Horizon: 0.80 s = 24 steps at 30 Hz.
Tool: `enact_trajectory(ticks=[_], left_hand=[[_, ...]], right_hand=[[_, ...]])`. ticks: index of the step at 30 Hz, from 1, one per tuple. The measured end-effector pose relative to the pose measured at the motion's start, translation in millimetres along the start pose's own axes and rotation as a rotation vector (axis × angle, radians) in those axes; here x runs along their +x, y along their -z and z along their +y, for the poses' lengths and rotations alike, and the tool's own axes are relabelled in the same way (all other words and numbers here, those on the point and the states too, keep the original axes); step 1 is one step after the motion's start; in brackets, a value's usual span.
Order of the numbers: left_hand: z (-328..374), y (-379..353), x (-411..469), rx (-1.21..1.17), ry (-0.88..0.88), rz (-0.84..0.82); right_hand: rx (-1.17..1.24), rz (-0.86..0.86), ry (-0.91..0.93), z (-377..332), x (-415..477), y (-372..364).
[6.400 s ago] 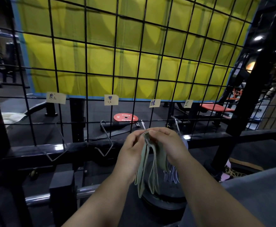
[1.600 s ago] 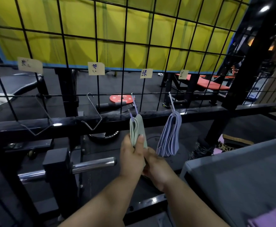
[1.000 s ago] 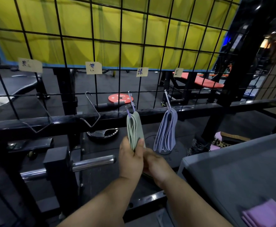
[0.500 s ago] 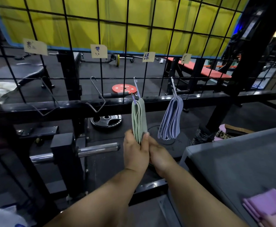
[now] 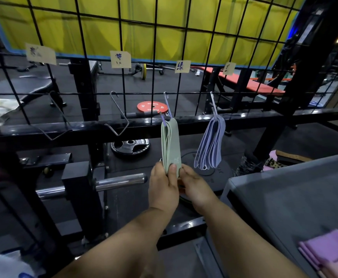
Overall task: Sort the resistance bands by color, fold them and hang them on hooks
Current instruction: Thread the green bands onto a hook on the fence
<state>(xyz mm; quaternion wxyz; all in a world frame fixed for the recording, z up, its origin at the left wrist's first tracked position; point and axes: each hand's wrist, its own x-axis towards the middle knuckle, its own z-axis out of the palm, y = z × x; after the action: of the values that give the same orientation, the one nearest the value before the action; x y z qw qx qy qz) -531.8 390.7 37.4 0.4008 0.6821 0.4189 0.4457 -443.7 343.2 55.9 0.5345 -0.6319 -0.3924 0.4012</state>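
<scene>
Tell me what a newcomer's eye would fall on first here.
The bright yellow curtain fills the top of the view, behind the black wire grid. At the centre, a folded bundle of green resistance bands hangs from a hook on the grid. The left hand pinches its lower end, with the right hand close beside. Just to the right, lavender resistance bands hang from a neighbouring hook.

Folded green bands [image 5: 170,141] hang from a hook [image 5: 167,105], blue-grey bands [image 5: 210,145] from the neighbouring hook [image 5: 213,105]; pink bands [image 5: 328,251] lie folded apart.
</scene>
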Motion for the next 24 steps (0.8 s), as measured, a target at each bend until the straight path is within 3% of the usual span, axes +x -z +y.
enact_trajectory(ticks=[24], left_hand=[[-14, 9, -2, 0.096, 0.066, -0.127]], right_hand=[[-0.103, 0.021, 0.010, 17, 6, -5]])
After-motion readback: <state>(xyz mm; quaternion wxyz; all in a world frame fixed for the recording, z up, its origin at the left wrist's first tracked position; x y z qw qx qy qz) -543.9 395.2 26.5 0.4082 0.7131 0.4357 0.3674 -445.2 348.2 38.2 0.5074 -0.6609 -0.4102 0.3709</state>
